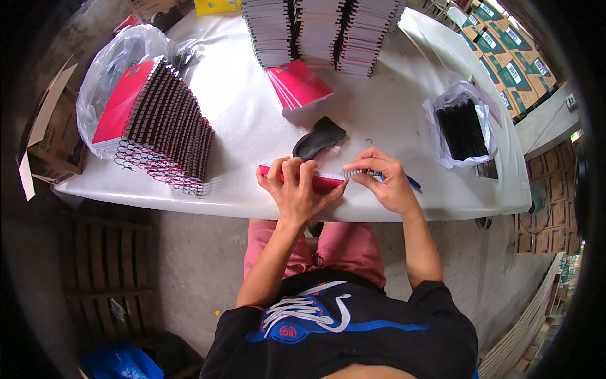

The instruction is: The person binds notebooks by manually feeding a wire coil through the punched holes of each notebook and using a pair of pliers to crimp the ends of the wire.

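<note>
At the table's near edge my left hand (295, 189) is closed on a red-covered notebook (327, 184), fingers over its top and thumb along its near side. My right hand (386, 183) pinches a dark spiral binding coil (357, 172) at the notebook's right end. How far the coil runs through the pages is too small to tell. A slim blue tool, perhaps a pen (413, 183), sticks out beyond my right hand; whether that hand touches it I cannot tell. Just past the notebook lies a smooth black curved object (320, 138).
Coil-bound red notebooks (167, 123) form a tall stack at left, beside a clear plastic bag (95, 95). Tall page stacks (319, 31) stand at the back, with fanned red booklets (300, 86) before them. A white bag (483, 120) of black coils (464, 131) sits at right.
</note>
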Available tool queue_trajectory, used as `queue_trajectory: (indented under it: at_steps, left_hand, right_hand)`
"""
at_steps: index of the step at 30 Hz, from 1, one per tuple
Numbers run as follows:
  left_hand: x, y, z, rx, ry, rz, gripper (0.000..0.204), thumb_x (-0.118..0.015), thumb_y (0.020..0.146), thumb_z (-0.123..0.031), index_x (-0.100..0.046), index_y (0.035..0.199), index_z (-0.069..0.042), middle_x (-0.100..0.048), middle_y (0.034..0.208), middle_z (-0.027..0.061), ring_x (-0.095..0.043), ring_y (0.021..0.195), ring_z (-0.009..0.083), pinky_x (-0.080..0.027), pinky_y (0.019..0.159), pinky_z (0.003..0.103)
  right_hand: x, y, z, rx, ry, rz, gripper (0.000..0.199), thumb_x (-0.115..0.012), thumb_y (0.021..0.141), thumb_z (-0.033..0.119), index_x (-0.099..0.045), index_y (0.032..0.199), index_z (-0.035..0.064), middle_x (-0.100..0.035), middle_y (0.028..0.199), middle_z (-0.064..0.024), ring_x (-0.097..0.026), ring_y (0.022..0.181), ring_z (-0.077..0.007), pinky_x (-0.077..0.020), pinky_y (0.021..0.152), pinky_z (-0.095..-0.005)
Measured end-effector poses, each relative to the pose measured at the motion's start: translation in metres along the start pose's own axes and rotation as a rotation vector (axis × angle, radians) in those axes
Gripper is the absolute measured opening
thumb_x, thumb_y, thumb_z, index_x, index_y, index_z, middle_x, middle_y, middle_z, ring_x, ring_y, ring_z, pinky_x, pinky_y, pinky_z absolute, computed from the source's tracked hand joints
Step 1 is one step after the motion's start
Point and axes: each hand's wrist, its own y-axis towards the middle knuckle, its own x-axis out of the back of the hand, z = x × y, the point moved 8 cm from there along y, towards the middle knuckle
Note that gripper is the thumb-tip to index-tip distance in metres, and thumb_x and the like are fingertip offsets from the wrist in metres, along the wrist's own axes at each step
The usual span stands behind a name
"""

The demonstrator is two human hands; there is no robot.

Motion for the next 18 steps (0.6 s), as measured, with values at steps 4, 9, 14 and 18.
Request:
queue_trajectory:
  at_steps: [4,9,14,18]
  left_hand:
    - [0.000,0.003,-0.001,0.035,0.008,-0.011,0.053,-0.076,0.052,-0.049,-0.054,0.087,-0.017,-0.047,0.099,0.0031,-0.039,0.106,0.0258,-0.019,0.092,0.059]
    - [0.004,0.001,-0.005,0.035,0.050,-0.066,0.052,-0.076,0.051,-0.050,-0.053,0.084,-0.016,-0.046,0.099,0.0037,-0.039,0.106,0.0276,-0.019,0.091,0.059]
    - [0.001,-0.003,-0.003,0.035,0.044,-0.032,0.051,-0.075,0.052,-0.051,-0.052,0.080,-0.016,-0.046,0.099,0.0038,-0.039,0.106,0.0273,-0.020,0.092,0.059]
    - [0.002,0.001,-0.004,0.038,0.068,0.009,0.054,-0.075,0.054,-0.057,-0.053,0.082,-0.016,-0.046,0.100,0.0038,-0.039,0.105,0.0263,-0.020,0.092,0.057]
  right_hand:
    - [-0.001,-0.002,-0.001,0.028,0.052,0.041,0.020,-0.066,0.079,0.003,-0.069,0.098,0.0085,-0.055,0.084,-0.0051,-0.053,0.079,-0.0173,-0.0424,0.074,-0.0268]
    - [0.005,0.000,-0.004,-0.032,-0.017,-0.093,0.020,-0.065,0.080,0.004,-0.069,0.099,0.0089,-0.055,0.085,-0.0046,-0.052,0.081,-0.0168,-0.0422,0.075,-0.0270]
    - [-0.005,-0.001,0.003,0.027,0.014,0.084,0.018,-0.061,0.084,0.007,-0.068,0.101,0.0081,-0.055,0.080,-0.0054,-0.052,0.075,-0.0146,-0.0426,0.068,-0.0265]
    - [-0.009,-0.007,-0.020,-0.259,0.166,0.166,0.019,-0.055,0.090,0.015,-0.066,0.103,0.0053,-0.056,0.070,-0.0046,-0.049,0.059,-0.0131,-0.0425,0.057,-0.0257]
